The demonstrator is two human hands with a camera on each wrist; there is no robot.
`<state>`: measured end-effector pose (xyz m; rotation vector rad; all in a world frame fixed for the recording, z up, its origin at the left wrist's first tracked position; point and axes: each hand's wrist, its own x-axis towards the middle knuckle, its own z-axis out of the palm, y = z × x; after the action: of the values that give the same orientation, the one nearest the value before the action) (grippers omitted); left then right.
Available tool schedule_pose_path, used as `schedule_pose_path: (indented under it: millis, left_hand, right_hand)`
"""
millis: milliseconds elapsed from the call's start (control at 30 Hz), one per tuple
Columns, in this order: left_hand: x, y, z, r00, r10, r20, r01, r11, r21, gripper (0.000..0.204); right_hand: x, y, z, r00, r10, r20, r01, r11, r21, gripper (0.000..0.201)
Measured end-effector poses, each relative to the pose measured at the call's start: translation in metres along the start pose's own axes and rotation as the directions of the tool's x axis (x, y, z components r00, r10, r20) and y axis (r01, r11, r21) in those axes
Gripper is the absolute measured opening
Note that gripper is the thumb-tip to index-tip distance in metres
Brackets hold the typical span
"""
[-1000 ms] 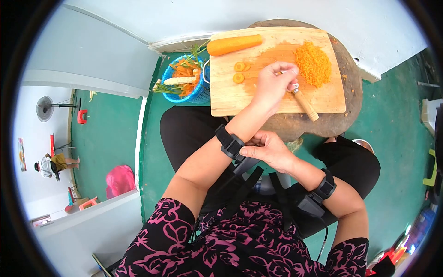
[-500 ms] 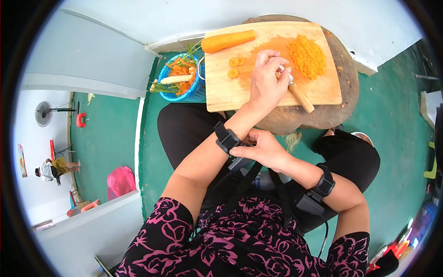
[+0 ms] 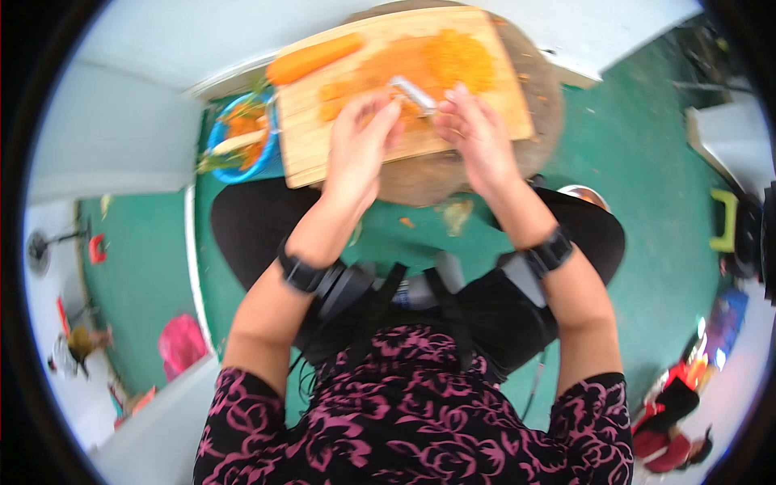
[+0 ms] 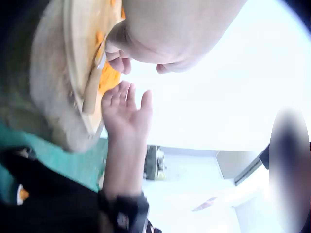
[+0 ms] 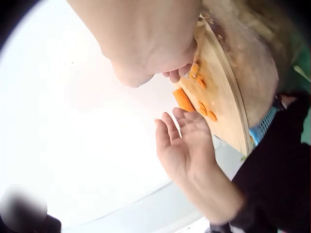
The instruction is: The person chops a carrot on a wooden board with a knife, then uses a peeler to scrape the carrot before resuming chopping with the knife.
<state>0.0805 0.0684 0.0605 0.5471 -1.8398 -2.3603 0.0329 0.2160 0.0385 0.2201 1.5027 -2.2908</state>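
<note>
My left hand (image 3: 361, 145) hovers at the near part of the wooden cutting board (image 3: 303, 158), its fingers loosely bent. In the right wrist view its palm shows with nothing in it. Opposite it, my right hand (image 3: 478, 145) faces inward with fingers nearly straight; its palm (image 4: 125, 116) is bare in the left wrist view. Between the hands lies a tool with a silver metal blade (image 3: 412, 95) and a wooden handle (image 4: 91, 92). Past it are a heap of shredded carrot (image 3: 459, 61), a whole peeled carrot (image 3: 315, 59) and several carrot slices (image 5: 202, 108).
A wooden stump (image 3: 546, 105) supports the board, against a white wall. A blue basket (image 3: 271, 153) of peelings and scraps stands left of it. A metal bowl (image 3: 584, 194) sits beyond the right knee. Another person (image 3: 79, 343) is far left, near a pink bag (image 3: 182, 343).
My right hand has left the left wrist strap and come forward to the board. My left hand has drawn back from the tool. The head view has shifted, with some blur.
</note>
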Motion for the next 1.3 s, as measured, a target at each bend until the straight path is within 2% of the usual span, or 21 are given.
schedule_pose_path:
  millis: [33, 67, 133, 200, 267, 300, 400, 500, 567, 667, 867, 967, 1000, 1067, 1100, 1133, 1167, 1200, 1233, 1267, 1300]
  left_hand:
    - [-0.015, -0.001, 0.002, 0.975, -0.162, 0.155, 0.158, 0.987, 0.036, 0.041]
    - [-0.033, -0.002, 0.004, 0.906, -0.311, 0.288, 0.293, 0.950, 0.107, 0.048]
    - [-0.073, -0.023, 0.017, 0.817, -0.350, 0.459, 0.294, 0.937, 0.191, 0.072]
    - [-0.093, -0.031, 0.028, 0.641, -0.485, 0.595, 0.437, 0.868, 0.236, 0.092]
    - [-0.098, -0.019, 0.041, 0.534, -0.449, 0.717, 0.566, 0.819, 0.091, 0.097]
    - [-0.100, -0.019, 0.044, 0.567, -0.454, 0.687, 0.551, 0.829, 0.094, 0.092]
    - [-0.104, -0.024, 0.044, 0.593, -0.431, 0.680, 0.628, 0.776, -0.055, 0.086]
    - [-0.108, -0.030, 0.040, 0.586, -0.479, 0.653, 0.709, 0.694, -0.127, 0.077]
    - [-0.110, -0.033, 0.038, 0.584, -0.454, 0.673, 0.715, 0.681, -0.162, 0.077]
    - [-0.113, -0.030, 0.036, 0.568, -0.456, 0.686, 0.732, 0.660, -0.167, 0.076]
    - [-0.114, -0.032, 0.030, 0.529, -0.434, 0.729, 0.735, 0.663, -0.139, 0.077]
    - [-0.116, -0.032, 0.030, 0.516, -0.460, 0.722, 0.746, 0.656, -0.115, 0.079]
    - [-0.116, -0.031, 0.030, 0.518, -0.473, 0.713, 0.749, 0.653, -0.111, 0.080]
    - [-0.107, -0.045, 0.022, 0.563, -0.404, 0.721, 0.650, 0.755, -0.085, 0.084]
    - [-0.100, -0.049, 0.015, 0.590, -0.366, 0.720, 0.591, 0.803, -0.076, 0.086]
    - [-0.087, -0.042, 0.005, 0.620, -0.372, 0.691, 0.529, 0.848, -0.018, 0.082]
    - [-0.070, -0.038, -0.009, 0.680, -0.371, 0.632, 0.426, 0.902, 0.072, 0.071]
    - [-0.050, -0.028, -0.021, 0.768, -0.388, 0.510, 0.325, 0.922, 0.212, 0.055]
    - [-0.029, -0.023, -0.035, 0.841, -0.320, 0.436, 0.224, 0.940, 0.257, 0.040]
    - [-0.009, -0.022, -0.048, 0.912, -0.155, 0.380, 0.021, 0.942, 0.335, 0.031]
    - [0.010, -0.013, -0.055, 0.966, -0.046, 0.255, -0.119, 0.795, 0.595, 0.026]
  right_hand:
    - [0.004, -0.004, 0.000, 0.991, -0.099, -0.089, 0.096, 0.994, -0.043, 0.027]
    - [0.007, -0.007, -0.002, 0.977, -0.173, -0.127, 0.165, 0.984, -0.071, 0.026]
    - [0.012, -0.009, 0.001, 0.940, -0.300, -0.163, 0.284, 0.952, -0.115, 0.023]
    - [0.015, -0.010, 0.010, 0.893, -0.406, -0.194, 0.388, 0.913, -0.124, 0.016]
    - [0.020, -0.006, 0.017, 0.807, -0.562, -0.183, 0.533, 0.826, -0.185, 0.013]
    - [0.019, -0.006, 0.019, 0.798, -0.574, -0.184, 0.545, 0.817, -0.188, 0.012]
    - [0.012, -0.011, 0.027, 0.780, -0.594, -0.197, 0.569, 0.804, -0.174, 0.011]
    - [0.010, -0.013, 0.030, 0.786, -0.570, -0.239, 0.564, 0.820, -0.101, 0.011]
    - [0.007, -0.015, 0.032, 0.802, -0.532, -0.270, 0.542, 0.839, -0.046, 0.011]
    - [0.000, -0.023, 0.033, 0.869, -0.369, -0.330, 0.423, 0.900, 0.107, 0.011]
    - [-0.008, -0.022, 0.023, 0.976, -0.078, -0.205, 0.161, 0.888, 0.430, 0.012]
    - [-0.007, -0.017, 0.019, 0.985, -0.025, -0.169, 0.107, 0.863, 0.494, 0.012]
    - [-0.006, -0.015, 0.018, 0.976, -0.090, -0.196, 0.157, 0.918, 0.363, 0.011]
    - [-0.001, -0.004, 0.016, 0.953, -0.224, -0.206, 0.245, 0.966, 0.085, 0.009]
    - [0.002, 0.002, 0.008, 0.932, -0.330, -0.147, 0.300, 0.934, -0.194, 0.009]
    - [0.005, 0.009, -0.007, 0.906, -0.419, -0.054, 0.354, 0.822, -0.447, 0.010]
    - [0.008, 0.015, -0.021, 0.872, -0.485, 0.062, 0.402, 0.640, -0.654, 0.010]
    - [0.008, 0.018, -0.033, 0.843, -0.532, 0.080, 0.391, 0.504, -0.770, 0.012]
    - [-0.001, 0.011, -0.035, 0.814, -0.570, 0.118, 0.380, 0.367, -0.849, 0.014]
    - [-0.001, 0.011, -0.043, 0.833, -0.533, 0.151, 0.341, 0.278, -0.898, 0.018]
    - [0.000, 0.013, -0.047, 0.790, -0.561, 0.247, 0.370, 0.115, -0.922, 0.023]
